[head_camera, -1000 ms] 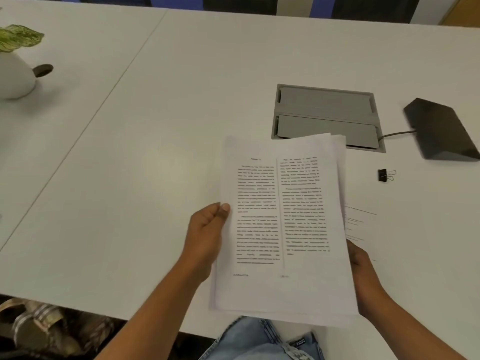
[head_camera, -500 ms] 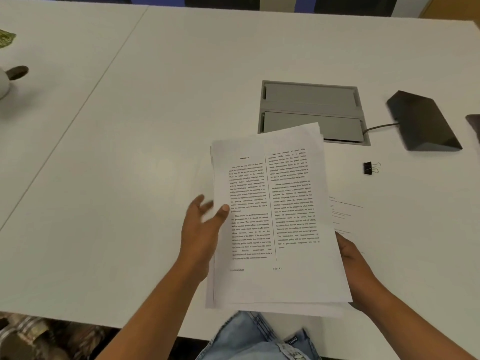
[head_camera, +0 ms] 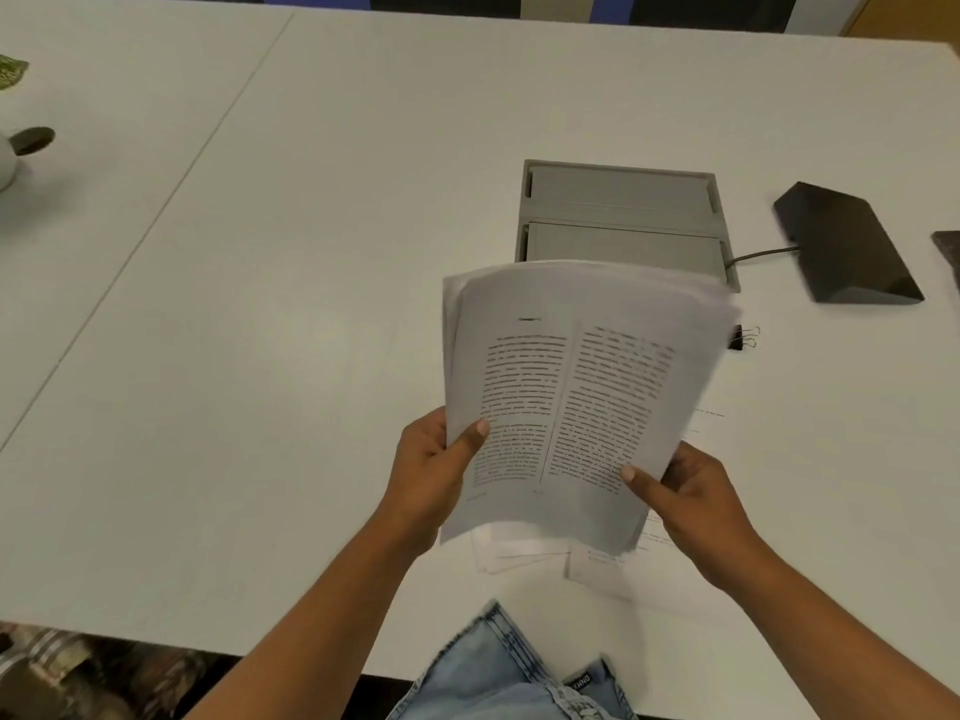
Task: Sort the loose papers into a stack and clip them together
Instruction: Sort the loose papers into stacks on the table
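Over white table [head_camera: 260,356], left hand [head_camera: 431,475] and right hand [head_camera: 701,501] fingers [head_camera: 470,436] grip paper stack [head_camera: 571,397], long axis pointing away-right.

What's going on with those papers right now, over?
Left hand and right hand both grip the papers, held over the table. Clip unused, partly hidden behind them. Loose sheets lie underneath.

— Where was the stack [head_camera: 571,397]?
— Above the table's [head_camera: 260,356] near edge, left hand [head_camera: 426,475] on its left side, right hand [head_camera: 696,501] on its right, loose sheets [head_camera: 519,553] lying beneath.
— And the binder clip [head_camera: 740,339]?
— On the table, just right of the stack's far corner. The hatch [head_camera: 621,210] sat behind the stack, the wedge [head_camera: 844,244] right of it, toward the right edge.
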`<control>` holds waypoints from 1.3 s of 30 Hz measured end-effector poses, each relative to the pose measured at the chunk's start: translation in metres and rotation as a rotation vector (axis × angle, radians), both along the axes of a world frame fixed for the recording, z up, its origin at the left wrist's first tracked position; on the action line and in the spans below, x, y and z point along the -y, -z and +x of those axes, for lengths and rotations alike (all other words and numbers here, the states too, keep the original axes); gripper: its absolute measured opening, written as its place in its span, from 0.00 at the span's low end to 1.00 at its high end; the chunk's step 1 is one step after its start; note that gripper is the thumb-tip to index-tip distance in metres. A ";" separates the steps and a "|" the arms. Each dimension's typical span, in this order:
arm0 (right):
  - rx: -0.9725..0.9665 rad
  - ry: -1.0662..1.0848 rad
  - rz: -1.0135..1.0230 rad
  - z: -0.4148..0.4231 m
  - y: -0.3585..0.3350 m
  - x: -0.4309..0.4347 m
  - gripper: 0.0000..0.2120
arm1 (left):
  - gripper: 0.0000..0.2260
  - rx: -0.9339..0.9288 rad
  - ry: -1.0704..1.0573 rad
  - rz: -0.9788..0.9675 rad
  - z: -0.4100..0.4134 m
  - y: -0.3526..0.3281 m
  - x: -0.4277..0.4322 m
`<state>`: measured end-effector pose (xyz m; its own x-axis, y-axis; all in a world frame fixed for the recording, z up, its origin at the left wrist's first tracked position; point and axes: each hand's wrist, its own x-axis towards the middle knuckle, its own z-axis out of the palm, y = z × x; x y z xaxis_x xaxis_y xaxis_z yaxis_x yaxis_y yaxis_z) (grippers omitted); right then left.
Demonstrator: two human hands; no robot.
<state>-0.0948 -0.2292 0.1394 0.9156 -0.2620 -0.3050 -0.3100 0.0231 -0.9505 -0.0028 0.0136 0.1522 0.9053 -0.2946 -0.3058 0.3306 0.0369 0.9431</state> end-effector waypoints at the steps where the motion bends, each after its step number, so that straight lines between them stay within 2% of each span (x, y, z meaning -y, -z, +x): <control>1: 0.017 0.012 -0.042 0.005 -0.002 -0.001 0.15 | 0.12 0.053 0.018 0.027 0.003 0.000 0.003; 4: 0.055 0.018 -0.123 0.017 -0.002 -0.003 0.15 | 0.11 0.154 0.050 0.096 0.007 0.006 0.011; 10: -0.002 -0.047 -0.175 0.013 0.016 -0.011 0.14 | 0.23 0.166 0.115 0.141 0.002 0.025 0.010; 16: -0.042 -0.080 -0.132 0.004 0.025 -0.013 0.13 | 0.15 0.100 0.057 0.133 0.003 0.030 0.007; 22: -0.029 0.031 0.088 0.011 0.012 0.000 0.10 | 0.09 0.034 0.052 0.022 0.018 0.005 0.004; 26: -0.019 0.108 0.248 0.016 0.004 0.006 0.14 | 0.17 -0.146 0.140 -0.011 0.010 0.006 0.003; 30: -0.122 -0.021 0.267 0.009 0.006 0.011 0.16 | 0.12 -0.160 0.089 0.020 -0.004 0.013 -0.002; 32: -0.192 -0.056 0.204 0.005 0.012 0.018 0.17 | 0.13 -0.175 0.029 0.040 -0.007 0.017 -0.011; 34: -0.294 0.046 0.059 -0.004 0.024 0.030 0.18 | 0.13 -0.187 -0.032 0.054 -0.009 0.019 -0.023; 35: -0.362 0.112 -0.101 -0.011 0.033 0.037 0.17 | 0.13 -0.186 -0.059 0.064 -0.010 0.020 -0.030; 37: -0.522 0.143 -0.566 -0.030 0.054 0.052 0.19 | 0.14 -0.175 -0.104 0.088 -0.011 0.022 -0.045; 38: -0.606 0.138 -0.731 -0.039 0.063 0.057 0.25 | 0.14 -0.171 -0.119 0.103 -0.011 0.023 -0.053; 39: -0.703 0.144 -0.801 -0.047 0.071 0.061 0.32 | 0.15 -0.169 -0.132 0.117 -0.012 0.024 -0.059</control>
